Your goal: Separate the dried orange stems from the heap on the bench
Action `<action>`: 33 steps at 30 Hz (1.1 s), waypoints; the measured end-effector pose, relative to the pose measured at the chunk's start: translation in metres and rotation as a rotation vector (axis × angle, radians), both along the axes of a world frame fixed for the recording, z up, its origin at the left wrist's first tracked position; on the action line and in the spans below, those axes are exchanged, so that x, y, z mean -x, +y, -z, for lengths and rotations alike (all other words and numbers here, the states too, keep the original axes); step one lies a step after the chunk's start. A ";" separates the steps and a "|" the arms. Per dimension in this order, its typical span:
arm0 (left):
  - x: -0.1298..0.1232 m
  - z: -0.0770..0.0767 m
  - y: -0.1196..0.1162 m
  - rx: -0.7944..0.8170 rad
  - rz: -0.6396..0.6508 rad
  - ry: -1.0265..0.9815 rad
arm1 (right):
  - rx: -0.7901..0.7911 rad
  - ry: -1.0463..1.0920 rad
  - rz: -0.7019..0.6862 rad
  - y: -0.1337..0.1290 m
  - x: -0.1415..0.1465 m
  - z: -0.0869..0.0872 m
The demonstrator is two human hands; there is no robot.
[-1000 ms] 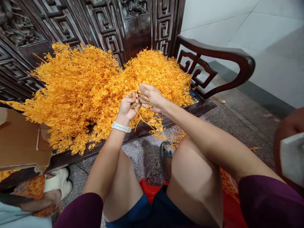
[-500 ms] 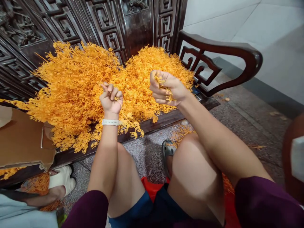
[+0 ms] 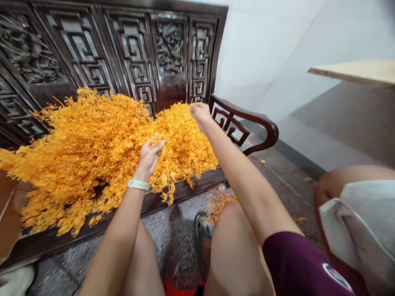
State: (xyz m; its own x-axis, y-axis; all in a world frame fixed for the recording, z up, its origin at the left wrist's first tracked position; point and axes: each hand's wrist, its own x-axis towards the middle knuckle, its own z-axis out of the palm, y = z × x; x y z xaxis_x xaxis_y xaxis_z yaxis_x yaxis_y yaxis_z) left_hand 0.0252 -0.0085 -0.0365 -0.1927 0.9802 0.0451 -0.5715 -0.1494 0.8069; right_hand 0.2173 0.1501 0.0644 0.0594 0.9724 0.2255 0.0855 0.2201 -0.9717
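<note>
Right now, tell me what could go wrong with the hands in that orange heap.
The orange sprigs droop over the front of the dark carved bench seat, so they might slide off; some lie on the terrazzo floor by the sandal. The white watch on the left hand could snag the fine branches. The right hand, reaching deep, might tangle or snap them.

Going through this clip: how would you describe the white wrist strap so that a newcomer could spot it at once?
Find the dark carved wooden bench, with a big heap of orange sprigs on its seat. The left hand rests at the heap's front, and on that wrist sits the white wrist strap; the right wrist is bare.
</note>
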 end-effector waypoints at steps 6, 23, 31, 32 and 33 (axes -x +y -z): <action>-0.014 0.015 0.004 -0.107 0.108 0.198 | 0.096 0.050 -0.056 -0.052 -0.006 0.016; -0.048 0.020 -0.007 -0.114 0.171 0.545 | -0.247 -0.571 -0.431 -0.113 -0.010 0.076; -0.046 0.014 -0.010 -0.234 0.251 0.800 | -0.280 -0.775 -0.447 -0.113 -0.019 0.070; -0.045 0.011 -0.012 -0.248 0.267 0.807 | -0.266 -0.728 -0.476 -0.114 -0.018 0.069; -0.042 0.008 -0.013 -0.265 0.289 0.804 | -0.240 -0.666 -0.519 -0.116 -0.016 0.067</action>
State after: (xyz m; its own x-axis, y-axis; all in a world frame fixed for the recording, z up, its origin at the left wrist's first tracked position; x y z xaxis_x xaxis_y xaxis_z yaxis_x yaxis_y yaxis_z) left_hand 0.0675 -0.0212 -0.0445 0.2476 0.9238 0.2921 0.1072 -0.3257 0.9394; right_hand 0.2335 0.0338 -0.0030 -0.5944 0.7618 0.2576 0.4504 0.5808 -0.6781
